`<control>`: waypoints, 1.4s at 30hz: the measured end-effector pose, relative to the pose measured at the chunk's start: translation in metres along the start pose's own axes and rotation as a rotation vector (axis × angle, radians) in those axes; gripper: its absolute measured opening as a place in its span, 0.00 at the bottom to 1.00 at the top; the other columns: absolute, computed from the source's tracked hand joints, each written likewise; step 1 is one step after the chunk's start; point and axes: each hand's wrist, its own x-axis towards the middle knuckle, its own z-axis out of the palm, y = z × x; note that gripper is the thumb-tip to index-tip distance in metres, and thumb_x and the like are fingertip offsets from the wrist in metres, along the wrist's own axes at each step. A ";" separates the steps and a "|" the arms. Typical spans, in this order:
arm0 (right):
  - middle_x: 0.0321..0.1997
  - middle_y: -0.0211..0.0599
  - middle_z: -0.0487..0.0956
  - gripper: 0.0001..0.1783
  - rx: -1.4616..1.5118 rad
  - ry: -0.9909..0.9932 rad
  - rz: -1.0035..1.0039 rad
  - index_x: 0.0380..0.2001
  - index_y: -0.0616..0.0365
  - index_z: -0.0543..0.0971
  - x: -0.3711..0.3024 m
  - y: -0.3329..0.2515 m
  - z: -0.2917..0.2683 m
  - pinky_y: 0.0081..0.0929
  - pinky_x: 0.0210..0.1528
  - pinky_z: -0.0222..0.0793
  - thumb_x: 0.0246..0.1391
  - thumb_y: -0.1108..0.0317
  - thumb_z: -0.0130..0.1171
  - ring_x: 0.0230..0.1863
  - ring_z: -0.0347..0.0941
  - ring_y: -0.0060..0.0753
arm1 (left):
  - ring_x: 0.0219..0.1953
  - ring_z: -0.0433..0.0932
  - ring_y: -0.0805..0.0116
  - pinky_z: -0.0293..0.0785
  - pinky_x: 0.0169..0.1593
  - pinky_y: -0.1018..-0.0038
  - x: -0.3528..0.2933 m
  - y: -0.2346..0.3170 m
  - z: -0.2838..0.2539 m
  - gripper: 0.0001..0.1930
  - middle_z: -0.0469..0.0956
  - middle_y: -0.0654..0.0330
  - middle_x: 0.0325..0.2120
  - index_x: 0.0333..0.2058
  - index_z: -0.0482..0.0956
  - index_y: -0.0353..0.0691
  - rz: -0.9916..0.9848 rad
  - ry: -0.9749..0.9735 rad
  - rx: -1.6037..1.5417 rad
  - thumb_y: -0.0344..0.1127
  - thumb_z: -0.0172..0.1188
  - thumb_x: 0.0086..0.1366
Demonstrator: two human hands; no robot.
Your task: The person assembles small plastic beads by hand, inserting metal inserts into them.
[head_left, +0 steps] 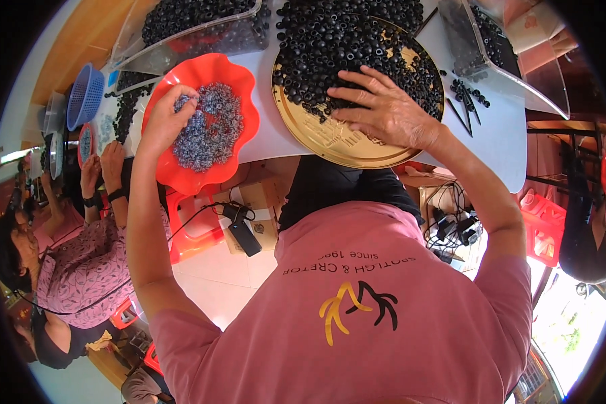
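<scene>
At ten o'clock the left hand point(163, 124) was curled over bluish pieces point(209, 138) in a red bowl point(215, 178), any hold indiscernible; at one, the right hand point(389, 113), palm hidden, lay spread on a gold tray's point(304, 128) black beads point(316, 60).

A blue basket point(85, 97) is left of the left hand point(172, 116); black cables point(455, 217) lie below the right hand point(386, 110), a red stool point(543, 225) farther right.

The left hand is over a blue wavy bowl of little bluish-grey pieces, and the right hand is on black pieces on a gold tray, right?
The wavy bowl is red, not blue; the head view shows it. The left hand is over its bluish-grey pieces, the right hand on black pieces on the gold tray.
</scene>
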 end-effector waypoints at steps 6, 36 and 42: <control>0.68 0.30 0.69 0.17 -0.061 0.026 0.032 0.49 0.48 0.82 -0.003 0.024 -0.010 0.48 0.75 0.49 0.57 0.61 0.62 0.74 0.55 0.42 | 0.28 0.68 0.82 0.56 0.17 0.87 -0.009 -0.002 -0.014 0.07 0.74 0.65 0.34 0.43 0.75 0.42 -0.359 -0.018 -0.800 0.33 0.57 0.68; 0.48 0.33 0.77 0.25 2.418 0.963 0.987 0.47 0.52 0.76 0.018 -0.056 -0.001 0.41 0.58 0.69 0.71 0.45 0.37 0.53 0.73 0.36 | 0.44 0.76 0.53 0.72 0.49 0.62 0.015 0.206 0.211 0.11 0.78 0.54 0.37 0.37 0.78 0.36 0.731 0.441 -0.227 0.23 0.58 0.54; 0.49 0.33 0.77 0.20 2.421 1.063 0.940 0.49 0.54 0.76 0.011 -0.038 -0.001 0.39 0.58 0.68 0.70 0.52 0.41 0.51 0.72 0.36 | 0.57 0.69 0.56 0.70 0.52 0.66 0.010 0.205 0.200 0.17 0.75 0.54 0.49 0.46 0.79 0.36 0.735 0.493 -0.250 0.27 0.55 0.57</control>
